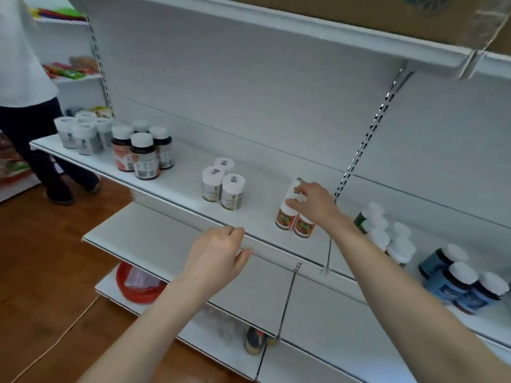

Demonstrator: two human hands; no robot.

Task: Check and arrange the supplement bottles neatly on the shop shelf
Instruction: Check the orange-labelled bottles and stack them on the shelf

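Note:
On the white shelf (pixel 177 186) stand groups of supplement bottles. My right hand (pixel 313 201) reaches over a small group of white-capped bottles with red-orange labels (pixel 294 221) and pinches the cap of a bottle at the back of that group. My left hand (pixel 218 254) hovers at the shelf's front edge, fingers loosely curled, holding nothing. Three white bottles (pixel 222 183) stand left of the red-label group. Dark brown bottles (pixel 143 156) and grey-label white bottles (pixel 80 134) stand further left.
More white-capped bottles (pixel 387 233) and blue-label bottles (pixel 459 283) crowd the shelf at right. A lower shelf (pixel 138 236) juts out below, with a red basin (pixel 135 286) beneath. Another person (pixel 27 106) stands at far left. An upper shelf (pixel 304 29) overhangs.

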